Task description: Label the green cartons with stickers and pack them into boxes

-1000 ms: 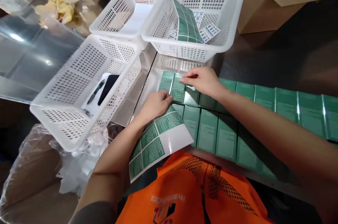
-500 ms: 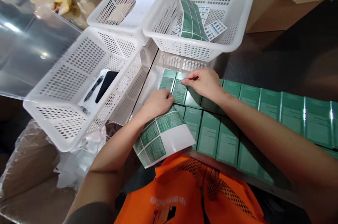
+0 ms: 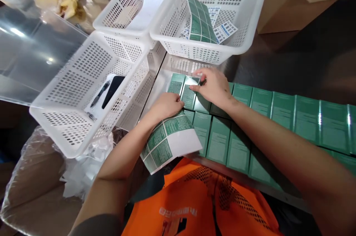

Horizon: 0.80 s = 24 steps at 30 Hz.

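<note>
My left hand (image 3: 168,105) is closed on a sheet of green stickers (image 3: 168,135), its fingertips at the edge of a green box. One corner of the sheet is bare white backing, and the sheet hangs over the table's front edge. A green label (image 3: 189,95) lies on a green box (image 3: 191,80) in the back row. Over that box is my right hand (image 3: 214,84), thumb and forefinger apart, the thumb tip at the label's right edge. The raised forefinger is blurred. More green boxes (image 3: 218,139) stand side by side in two rows, partly hidden under my right forearm.
A white basket (image 3: 236,48) behind the boxes holds green sheets and printed sheets. Another basket (image 3: 69,110) at left contains a pen (image 3: 100,94) and a dark flat object (image 3: 112,91). A third basket (image 3: 122,28) holds white paper. A cardboard box (image 3: 283,9) stands back right.
My right thumb and forefinger have parted from a pinch, and the forefinger has lifted off the label. My left hand stays almost still with the sheet.
</note>
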Available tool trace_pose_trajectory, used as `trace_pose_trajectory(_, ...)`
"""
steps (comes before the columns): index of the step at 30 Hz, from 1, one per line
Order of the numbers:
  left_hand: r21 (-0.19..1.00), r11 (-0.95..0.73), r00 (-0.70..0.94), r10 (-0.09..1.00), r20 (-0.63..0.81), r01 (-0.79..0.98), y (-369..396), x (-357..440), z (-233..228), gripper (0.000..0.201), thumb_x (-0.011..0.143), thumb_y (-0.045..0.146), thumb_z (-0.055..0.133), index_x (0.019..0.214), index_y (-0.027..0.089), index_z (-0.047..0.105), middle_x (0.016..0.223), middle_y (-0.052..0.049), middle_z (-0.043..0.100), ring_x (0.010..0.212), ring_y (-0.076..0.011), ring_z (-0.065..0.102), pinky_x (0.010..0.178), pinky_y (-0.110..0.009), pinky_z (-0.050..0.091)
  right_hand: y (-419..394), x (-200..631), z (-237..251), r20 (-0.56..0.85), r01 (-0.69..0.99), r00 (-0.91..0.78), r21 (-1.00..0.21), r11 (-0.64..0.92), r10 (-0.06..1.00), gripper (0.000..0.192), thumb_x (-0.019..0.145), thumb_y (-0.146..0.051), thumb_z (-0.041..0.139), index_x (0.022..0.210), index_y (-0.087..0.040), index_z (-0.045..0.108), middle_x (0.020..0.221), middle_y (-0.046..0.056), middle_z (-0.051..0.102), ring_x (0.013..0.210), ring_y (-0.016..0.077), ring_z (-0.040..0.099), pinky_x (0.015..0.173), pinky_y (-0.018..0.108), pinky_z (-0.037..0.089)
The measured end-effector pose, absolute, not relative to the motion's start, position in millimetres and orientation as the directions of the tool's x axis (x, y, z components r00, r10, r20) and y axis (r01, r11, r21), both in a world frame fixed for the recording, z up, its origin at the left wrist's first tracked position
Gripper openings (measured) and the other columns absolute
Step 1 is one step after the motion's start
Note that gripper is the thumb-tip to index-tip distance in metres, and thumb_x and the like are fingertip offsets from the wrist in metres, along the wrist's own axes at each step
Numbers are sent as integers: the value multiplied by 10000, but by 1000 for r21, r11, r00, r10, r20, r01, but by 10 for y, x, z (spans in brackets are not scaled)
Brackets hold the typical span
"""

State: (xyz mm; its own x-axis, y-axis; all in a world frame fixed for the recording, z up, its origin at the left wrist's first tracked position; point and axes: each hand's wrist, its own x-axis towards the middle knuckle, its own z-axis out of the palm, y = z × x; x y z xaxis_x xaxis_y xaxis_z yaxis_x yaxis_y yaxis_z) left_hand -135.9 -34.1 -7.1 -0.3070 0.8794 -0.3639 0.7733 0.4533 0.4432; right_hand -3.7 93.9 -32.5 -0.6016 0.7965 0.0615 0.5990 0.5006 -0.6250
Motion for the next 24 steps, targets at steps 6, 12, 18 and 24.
trace_pose_trajectory(6,428,491,-369,866,-339,759,-453,-1395,-34,279,846,314,640,585,222,597,575,-25,594,627,-217,572,593,-306,345,1016,-87,-307,12,636,-591,-609,474,807,613,679,-329,879,1237,-228,647,1016,56,673,927,268,630,751,359,471)
trace_pose_trajectory(12,627,397,-627,755,193,670,-888,-1234,131,323,973,460,540,1019,207,734,539,36,559,510,-148,524,590,-267,353,681,262,-158,-26,367,-661,-883,293,750,424,786,-366,778,1154,-192,657,924,39,693,844,203,669,791,351,523)
trace_pose_trajectory(18,765,202,-754,440,487,612,-1121,-829,157,368,997,478,511,1080,195,730,680,9,648,561,-123,535,562,-254,382,-118,832,173,8,162,-748,-968,194,664,368,775,-386,807,1104,-251,711,959,29,745,841,190,713,766,336,576)
trace_pose_trajectory(24,982,78,-745,662,79,173,-1269,-786,221,596,791,457,809,1311,216,649,723,9,732,585,-129,597,580,-247,478,-316,997,93,115,217,-546,-938,272,830,150,871,-302,731,1013,-268,765,881,6,786,827,196,744,645,281,558)
